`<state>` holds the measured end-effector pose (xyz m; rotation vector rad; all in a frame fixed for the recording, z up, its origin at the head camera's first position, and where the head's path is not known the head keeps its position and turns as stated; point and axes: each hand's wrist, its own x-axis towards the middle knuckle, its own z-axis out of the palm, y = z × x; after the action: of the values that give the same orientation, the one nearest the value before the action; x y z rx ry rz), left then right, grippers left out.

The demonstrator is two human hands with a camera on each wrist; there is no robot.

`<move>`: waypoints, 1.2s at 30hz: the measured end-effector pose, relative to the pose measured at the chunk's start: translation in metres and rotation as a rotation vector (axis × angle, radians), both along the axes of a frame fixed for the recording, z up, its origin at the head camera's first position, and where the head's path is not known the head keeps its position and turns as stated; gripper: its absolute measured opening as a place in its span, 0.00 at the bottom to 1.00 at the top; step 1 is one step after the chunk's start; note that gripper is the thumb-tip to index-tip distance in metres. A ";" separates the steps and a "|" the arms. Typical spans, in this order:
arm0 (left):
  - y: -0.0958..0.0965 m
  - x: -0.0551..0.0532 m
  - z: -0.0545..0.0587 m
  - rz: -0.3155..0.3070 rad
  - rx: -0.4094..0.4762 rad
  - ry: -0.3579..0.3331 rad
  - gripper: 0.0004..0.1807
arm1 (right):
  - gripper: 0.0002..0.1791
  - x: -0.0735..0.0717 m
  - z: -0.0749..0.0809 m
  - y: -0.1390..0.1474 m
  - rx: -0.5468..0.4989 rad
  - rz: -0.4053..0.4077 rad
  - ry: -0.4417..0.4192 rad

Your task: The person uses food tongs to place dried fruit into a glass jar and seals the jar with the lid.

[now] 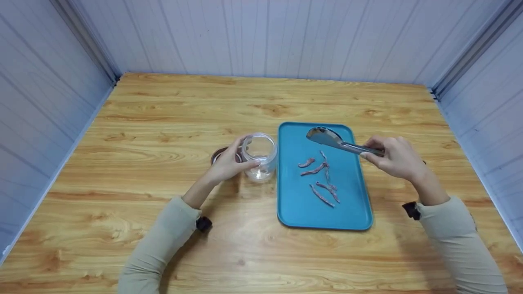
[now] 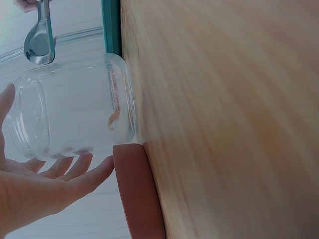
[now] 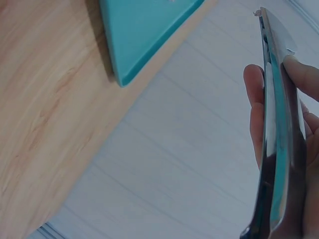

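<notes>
My left hand (image 1: 231, 163) holds a clear jar (image 1: 260, 171), its thumb and fingers around the side. The jar stands upright and uncapped beside the tray's left edge. A reddish strip (image 2: 114, 102) shows through the jar's wall near the base; whether it lies inside, I cannot tell. My right hand (image 1: 394, 157) grips metal tongs (image 1: 327, 136) by the handle, their broad heads above the tray. At the tongs' tips, a small pinkish bit (image 3: 257, 12) is visible. Several thin, dried-looking reddish strips (image 1: 322, 196) lie on the blue tray (image 1: 298, 218).
A reddish-brown lid (image 2: 139, 194) rests on the wooden table (image 1: 163, 122), left of the jar and partly behind my left hand. White panelled walls (image 1: 245, 36) border the table at the back and both sides.
</notes>
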<state>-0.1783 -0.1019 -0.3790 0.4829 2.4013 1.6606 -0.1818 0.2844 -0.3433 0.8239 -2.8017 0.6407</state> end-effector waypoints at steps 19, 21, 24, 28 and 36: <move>0.000 0.000 0.001 -0.005 0.011 -0.029 0.40 | 0.06 -0.005 0.010 -0.031 -0.033 0.065 0.046; 0.000 0.000 0.001 -0.002 0.010 -0.025 0.39 | 0.06 -0.006 0.011 -0.035 -0.038 0.074 0.051; 0.001 0.000 0.001 0.001 0.006 -0.022 0.39 | 0.06 -0.006 0.012 -0.040 -0.051 0.101 0.061; 0.001 0.000 0.002 0.000 -0.004 -0.027 0.39 | 0.05 -0.008 0.013 -0.047 -0.069 0.140 0.083; 0.000 -0.001 0.001 -0.013 0.021 -0.035 0.39 | 0.06 -0.011 0.011 -0.063 -0.100 0.196 0.098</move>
<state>-0.1793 -0.1023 -0.3778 0.4683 2.3535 1.6758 -0.1927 0.2217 -0.3324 1.0871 -2.5995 0.7402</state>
